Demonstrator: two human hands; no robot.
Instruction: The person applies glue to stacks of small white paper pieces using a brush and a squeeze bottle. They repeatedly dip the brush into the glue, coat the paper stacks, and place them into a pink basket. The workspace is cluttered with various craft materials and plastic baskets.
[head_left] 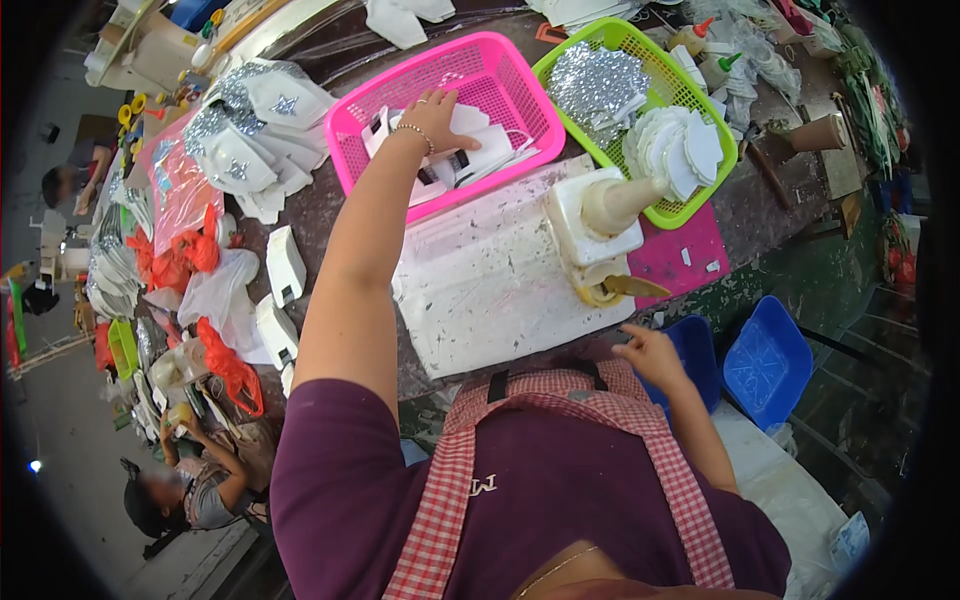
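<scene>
My left hand, a beaded bracelet at its wrist, reaches into the pink plastic basket. Its spread fingers lie over flat white cut pieces, some with dark patches; I see no piece gripped. By the table's front edge is my right hand, with a finger stretched out and nothing visible in it. Between the hands lies a stained white board. On its right stand a white container with a cream cone-shaped piece and a small pot with a brownish blade-like tool.
A green basket holds silver glitter pieces and white scalloped pieces. White star-marked pieces pile up at left, near red plastic bags. Blue bins stand below right. Two other people sit at far left.
</scene>
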